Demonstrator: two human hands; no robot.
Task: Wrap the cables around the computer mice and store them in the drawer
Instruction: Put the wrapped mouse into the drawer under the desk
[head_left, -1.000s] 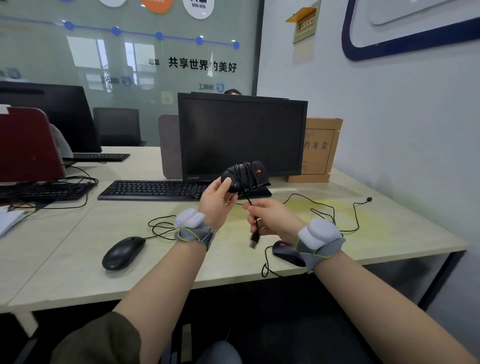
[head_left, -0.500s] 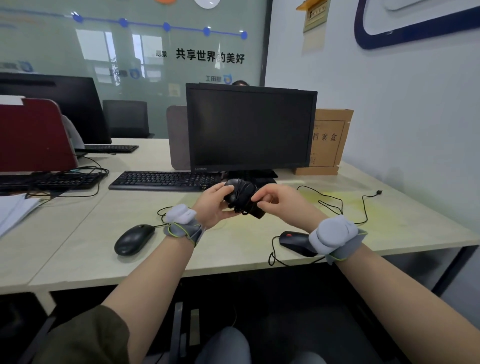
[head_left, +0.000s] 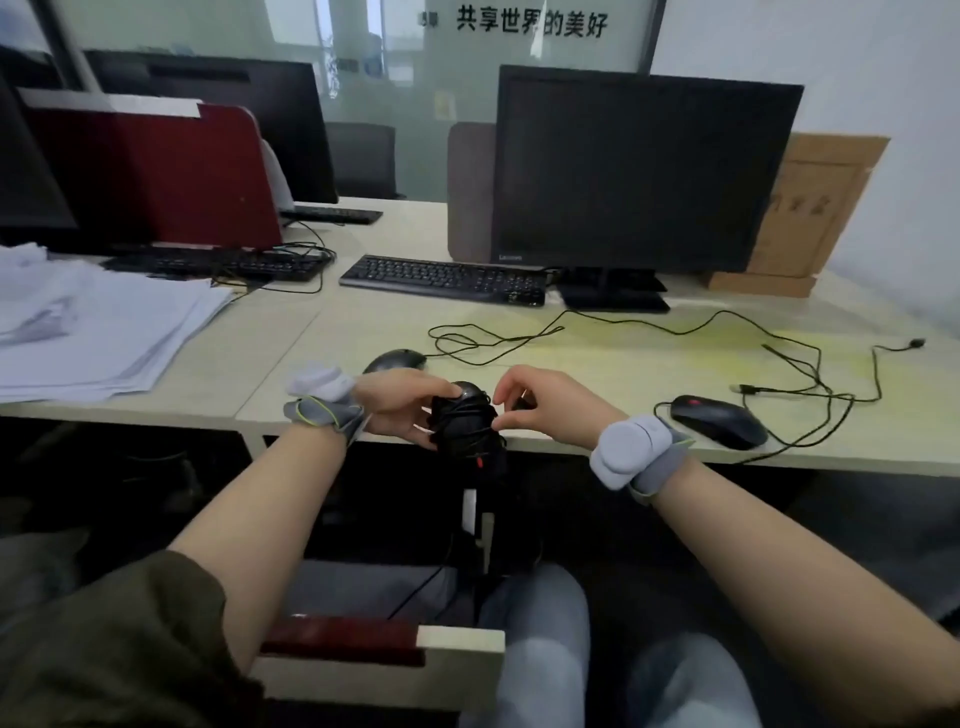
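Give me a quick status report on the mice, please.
Left hand grips wrapped mouse; right hand pinching its cable. Two mice on desk, unwrapped. Drawer not visibly open.

Black mice (head_left: 719, 420); beige desk (head_left: 597, 358); grey wristbands (head_left: 631, 451); white papers (head_left: 98, 332).

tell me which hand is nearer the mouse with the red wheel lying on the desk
Right. The right hand is just left of the red-wheel mouse; the left hand is farther left, holding the wrapped mouse.
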